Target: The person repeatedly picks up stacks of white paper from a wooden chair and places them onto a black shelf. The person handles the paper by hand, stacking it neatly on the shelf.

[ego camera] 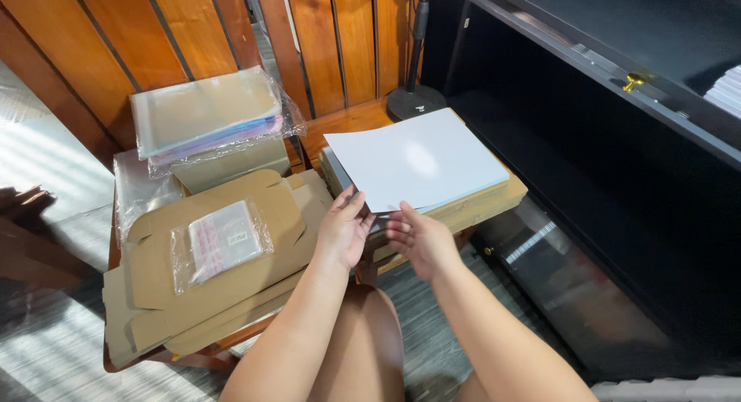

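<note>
My left hand and my right hand both grip the near corner of a white glossy sheet, lifting it off a stack of white sheets that rests on a flat cardboard pile. Left of my hands lies a stack of flat die-cut cardboard box blanks, with a small clear plastic bag holding a pale card on top of it.
A clear bag of folded items sits on more cardboard at the back left, against a wooden slatted wall. A black stand base stands behind. A black cabinet fills the right. My knee is below the low wooden table.
</note>
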